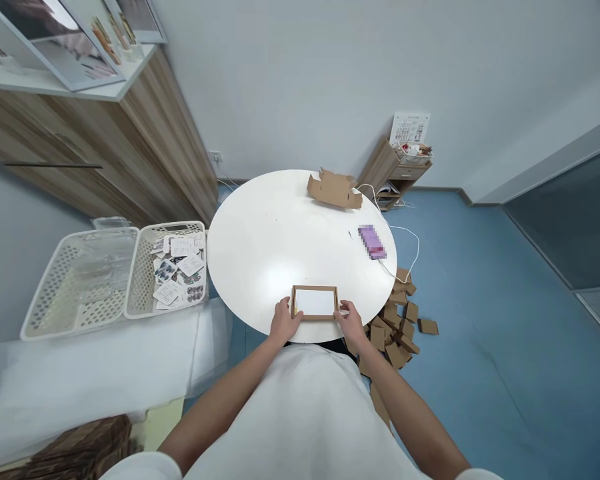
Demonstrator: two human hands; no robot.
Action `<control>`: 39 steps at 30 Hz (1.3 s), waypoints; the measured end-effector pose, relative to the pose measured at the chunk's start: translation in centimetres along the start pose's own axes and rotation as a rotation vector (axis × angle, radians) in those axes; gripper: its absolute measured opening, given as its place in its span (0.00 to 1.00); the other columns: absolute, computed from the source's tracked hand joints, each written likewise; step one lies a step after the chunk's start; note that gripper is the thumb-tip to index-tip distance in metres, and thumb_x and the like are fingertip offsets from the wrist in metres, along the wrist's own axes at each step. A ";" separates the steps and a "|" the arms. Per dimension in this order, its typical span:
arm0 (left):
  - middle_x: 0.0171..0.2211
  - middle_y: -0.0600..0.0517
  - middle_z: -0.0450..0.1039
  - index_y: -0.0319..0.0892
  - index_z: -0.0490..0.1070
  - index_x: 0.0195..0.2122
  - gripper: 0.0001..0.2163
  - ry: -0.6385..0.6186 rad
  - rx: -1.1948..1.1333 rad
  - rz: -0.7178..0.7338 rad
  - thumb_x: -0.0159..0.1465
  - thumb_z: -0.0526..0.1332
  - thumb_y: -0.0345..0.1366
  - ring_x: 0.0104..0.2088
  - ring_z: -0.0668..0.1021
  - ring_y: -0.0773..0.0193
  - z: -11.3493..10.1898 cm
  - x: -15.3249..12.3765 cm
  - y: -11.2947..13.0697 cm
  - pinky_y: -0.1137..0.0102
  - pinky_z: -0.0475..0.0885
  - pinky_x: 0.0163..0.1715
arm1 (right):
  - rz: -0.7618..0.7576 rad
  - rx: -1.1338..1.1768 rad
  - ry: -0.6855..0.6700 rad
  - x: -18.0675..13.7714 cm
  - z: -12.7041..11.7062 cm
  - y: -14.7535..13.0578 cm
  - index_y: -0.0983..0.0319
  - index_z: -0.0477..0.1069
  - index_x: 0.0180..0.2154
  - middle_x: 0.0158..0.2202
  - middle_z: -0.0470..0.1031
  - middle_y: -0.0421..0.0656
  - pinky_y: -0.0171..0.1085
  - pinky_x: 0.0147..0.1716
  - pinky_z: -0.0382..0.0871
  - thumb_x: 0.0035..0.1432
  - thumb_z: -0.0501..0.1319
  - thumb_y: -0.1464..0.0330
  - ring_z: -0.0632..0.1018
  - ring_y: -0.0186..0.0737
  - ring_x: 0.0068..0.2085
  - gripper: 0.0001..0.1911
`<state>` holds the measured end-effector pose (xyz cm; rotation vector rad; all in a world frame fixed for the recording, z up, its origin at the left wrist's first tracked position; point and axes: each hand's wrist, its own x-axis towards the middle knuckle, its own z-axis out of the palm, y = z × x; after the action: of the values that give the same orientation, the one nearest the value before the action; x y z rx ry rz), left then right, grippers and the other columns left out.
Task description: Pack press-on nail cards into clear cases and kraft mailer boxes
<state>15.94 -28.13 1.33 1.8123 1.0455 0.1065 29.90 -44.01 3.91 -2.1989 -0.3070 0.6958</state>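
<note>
A small open cardboard box [315, 302] with a white sheet inside lies flat at the near edge of the round white table [280, 247]. My left hand [285, 320] grips its left side. My right hand [351, 320] holds its right side. Both hands rest on the table edge close to my body.
A partly folded cardboard box [334, 189] sits at the table's far side, a purple phone [371, 241] with a white cable to its right. Two white baskets [115, 277] stand on the left, one with several printed cards. Flat cardboard pieces [397, 323] litter the blue floor on the right.
</note>
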 end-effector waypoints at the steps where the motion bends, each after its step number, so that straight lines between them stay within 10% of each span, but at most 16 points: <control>1: 0.50 0.41 0.59 0.39 0.50 0.55 0.30 -0.009 0.027 -0.004 0.54 0.57 0.43 0.48 0.67 0.55 -0.2 0.0 0.1 0.64 0.64 0.42 | 0.024 0.005 -0.030 0.1 -0.3 -0.2 0.60 0.60 0.49 0.44 0.68 0.47 0.37 0.33 0.68 0.47 0.56 0.60 0.74 0.35 0.30 0.26; 10: 0.46 0.44 0.64 0.44 0.44 0.59 0.32 -0.130 0.101 0.060 0.55 0.56 0.40 0.46 0.68 0.56 -1.2 1.0 1.4 0.64 0.63 0.42 | 0.170 0.101 -0.336 2.5 -1.2 -1.9 0.55 0.53 0.55 0.46 0.66 0.46 0.33 0.27 0.69 0.50 0.57 0.64 0.73 0.29 0.22 0.30; 25: 0.46 0.45 0.64 0.41 0.57 0.53 0.24 0.005 0.087 0.012 0.54 0.55 0.38 0.46 0.68 0.57 1.0 1.7 3.3 0.67 0.66 0.39 | 0.069 0.212 -0.298 4.1 -1.6 0.7 0.58 0.57 0.43 0.39 0.67 0.41 0.36 0.29 0.69 0.48 0.56 0.67 0.73 0.30 0.23 0.18; 31: 0.40 0.47 0.63 0.45 0.51 0.57 0.28 -0.088 0.130 0.161 0.56 0.55 0.43 0.36 0.70 0.62 6.9 0.2 9.6 0.68 0.68 0.35 | -0.039 0.277 -0.107 3.6 -9.0 4.9 0.59 0.59 0.42 0.42 0.68 0.43 0.37 0.28 0.67 0.46 0.57 0.62 0.71 0.30 0.22 0.20; 39: 0.44 0.46 0.56 0.43 0.39 0.61 0.35 -0.489 0.248 0.332 0.56 0.54 0.46 0.32 0.69 0.67 20.8 0.8 17.8 0.68 0.68 0.37 | 0.162 0.309 0.395 1.6 -19.4 13.3 0.62 0.60 0.44 0.41 0.66 0.46 0.36 0.29 0.67 0.45 0.58 0.59 0.70 0.33 0.28 0.24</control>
<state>37.56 -44.59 4.67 2.0818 0.4222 -0.2673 42.20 -64.15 3.70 -2.0176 0.1723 0.3503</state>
